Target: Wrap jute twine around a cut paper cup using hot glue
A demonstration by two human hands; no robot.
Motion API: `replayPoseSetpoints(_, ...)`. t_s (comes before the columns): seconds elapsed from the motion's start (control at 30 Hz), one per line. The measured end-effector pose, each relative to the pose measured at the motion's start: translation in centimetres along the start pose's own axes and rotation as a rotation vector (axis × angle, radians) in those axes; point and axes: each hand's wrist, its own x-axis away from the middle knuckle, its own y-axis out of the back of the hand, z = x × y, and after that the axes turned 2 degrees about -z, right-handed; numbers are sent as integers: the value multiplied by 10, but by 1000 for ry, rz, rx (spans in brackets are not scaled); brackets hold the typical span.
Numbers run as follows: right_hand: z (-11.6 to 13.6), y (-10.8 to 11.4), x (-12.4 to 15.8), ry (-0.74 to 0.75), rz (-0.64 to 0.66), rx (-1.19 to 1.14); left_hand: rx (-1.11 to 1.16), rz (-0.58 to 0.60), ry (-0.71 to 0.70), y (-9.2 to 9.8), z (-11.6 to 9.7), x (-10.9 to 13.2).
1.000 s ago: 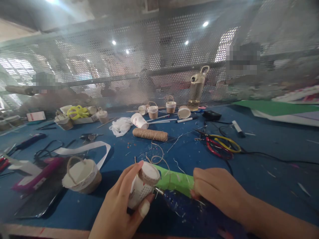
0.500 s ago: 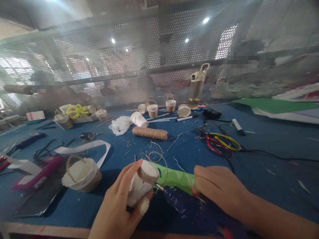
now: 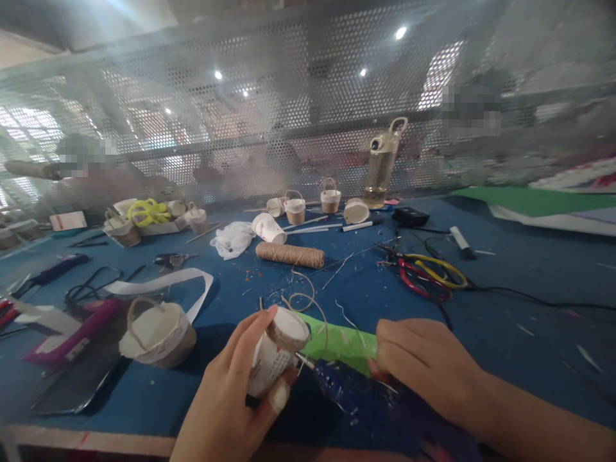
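In my left hand (image 3: 240,385) is a small white paper cup (image 3: 264,366), tilted on its side. My fingers and thumb wrap round it, and a band of brown twine (image 3: 283,337) runs round its end. A dark blue glue gun (image 3: 351,388) points its metal nozzle at the twine-bound edge of the cup. My right hand (image 3: 418,359) is closed at the gun's body, with its fingertips mostly hidden. Beneath lies a strip of green paper (image 3: 341,340). To the left stands a small twine-covered basket (image 3: 163,337) with a handle.
A roll of twine (image 3: 289,255) lies ahead, its loose strand curling toward the cup. Scissors (image 3: 428,276) and black cables sit to the right. A phone (image 3: 77,378) and white ribbon (image 3: 168,282) are left. Small baskets and a bottle (image 3: 382,163) stand by the mesh screen (image 3: 298,128).
The glue gun's nozzle has shifted slightly left against the twine-bound edge of the cup, and the cup has tilted a little. Both hands stay closed in nearly the same places.
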Motion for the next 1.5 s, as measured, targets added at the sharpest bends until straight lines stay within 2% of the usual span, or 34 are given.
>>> replayPoseSetpoints(0.9,0,2,3,-12,10,12,9,-6,1,0,0,-1)
replayPoseSetpoints(1.5,-7,1,7,6,99,55,14,-11,26,1,-2,0)
